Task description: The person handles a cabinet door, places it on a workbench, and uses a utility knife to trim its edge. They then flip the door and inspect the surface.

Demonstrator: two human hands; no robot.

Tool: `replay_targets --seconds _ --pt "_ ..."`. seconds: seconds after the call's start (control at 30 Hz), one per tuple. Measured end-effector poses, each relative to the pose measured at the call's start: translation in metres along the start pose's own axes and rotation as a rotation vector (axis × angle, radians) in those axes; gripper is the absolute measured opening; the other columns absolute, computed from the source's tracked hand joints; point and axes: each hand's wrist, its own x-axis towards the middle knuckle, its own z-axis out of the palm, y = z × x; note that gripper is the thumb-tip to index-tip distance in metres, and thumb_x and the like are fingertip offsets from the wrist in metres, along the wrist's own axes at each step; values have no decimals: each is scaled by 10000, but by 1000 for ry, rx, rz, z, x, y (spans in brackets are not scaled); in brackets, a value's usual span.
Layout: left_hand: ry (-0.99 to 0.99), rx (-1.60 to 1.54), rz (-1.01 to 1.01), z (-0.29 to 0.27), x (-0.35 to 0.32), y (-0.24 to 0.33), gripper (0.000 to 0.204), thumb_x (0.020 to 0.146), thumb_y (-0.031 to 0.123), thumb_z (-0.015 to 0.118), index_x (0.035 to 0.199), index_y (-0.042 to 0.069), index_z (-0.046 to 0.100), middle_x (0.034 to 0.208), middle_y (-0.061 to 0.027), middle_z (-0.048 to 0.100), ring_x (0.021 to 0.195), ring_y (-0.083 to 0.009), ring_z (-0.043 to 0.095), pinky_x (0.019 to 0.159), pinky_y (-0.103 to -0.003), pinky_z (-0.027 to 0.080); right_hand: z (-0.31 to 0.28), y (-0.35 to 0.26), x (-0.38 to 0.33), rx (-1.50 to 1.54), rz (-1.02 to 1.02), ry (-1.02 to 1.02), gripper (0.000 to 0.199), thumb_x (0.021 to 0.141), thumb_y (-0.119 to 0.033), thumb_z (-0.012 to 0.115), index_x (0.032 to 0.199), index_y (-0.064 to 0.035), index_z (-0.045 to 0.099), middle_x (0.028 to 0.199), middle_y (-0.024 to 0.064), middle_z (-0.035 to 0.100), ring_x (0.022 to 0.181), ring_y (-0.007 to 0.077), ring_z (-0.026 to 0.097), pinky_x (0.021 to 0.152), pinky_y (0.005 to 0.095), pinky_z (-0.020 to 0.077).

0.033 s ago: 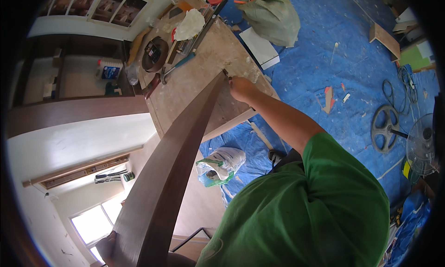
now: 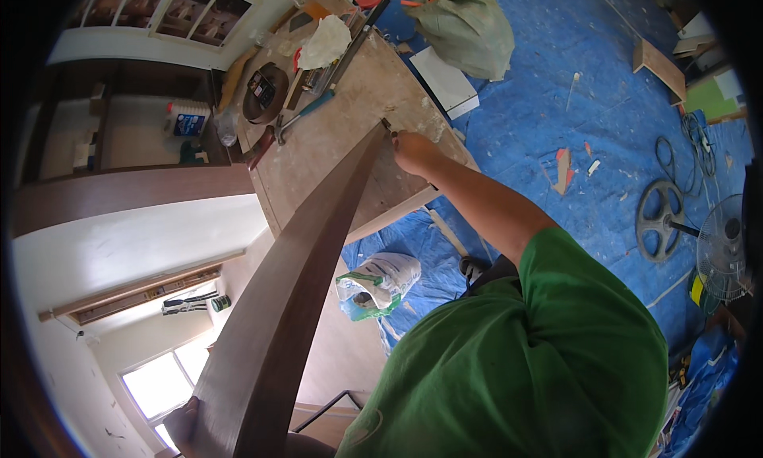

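Nothing has visibly moved since the earlier frame: both your hands and the board hold the same places. At the lower left, your left hand grips the edge of the long, grey-brown wooden board, which runs from the bottom of the frame to upper centre. A white-and-green plastic sack stands open right of the board. Your right hand, at upper centre, is clenched around a small dark tool, mostly hidden, at the board's far end. That end lies over a pale, scuffed wooden worktable. Farther up-left on it lie a blue-handled claw hammer and a coiled brown strip.
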Motion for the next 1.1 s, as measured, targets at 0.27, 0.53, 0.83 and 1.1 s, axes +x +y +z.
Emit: replay_targets --seconds 0.27,0.53,0.83,1.1 --pt "96 -354 138 1 -8 -48 353 716 164 732 484 29 504 437 -80 512 339 -151 467 328 -280 339 -10 -1 -2 -45 -5 -15 373 1025 -279 398 1066 33 599 954 275 683 916 440 666 813 522 514" --pt "-111 701 -181 1 -5 -21 353 708 208 759 474 39 557 437 -85 554 343 -176 522 340 -279 397 -7 10 -15 -102 -38 -3 381 1024 -278 388 1055 38 598 903 261 689 869 435 673 788 525 522" --pt "163 -61 -45 0 -18 -34 750 773 711 584 902 -28 604 824 -82 619 757 -202 628 669 -333 483 -6 7 -20 -81 -68 12 390 1022 -284 381 1054 43 591 890 263 686 860 435 672 785 537 519" --pt "-56 38 -122 -7 -10 3 919 760 900 473 829 -11 578 772 -66 584 689 -189 599 606 -330 447 -15 4 -22 -17 9 -49 352 1022 -268 391 1095 24 573 880 264 681 835 438 667 763 532 517"
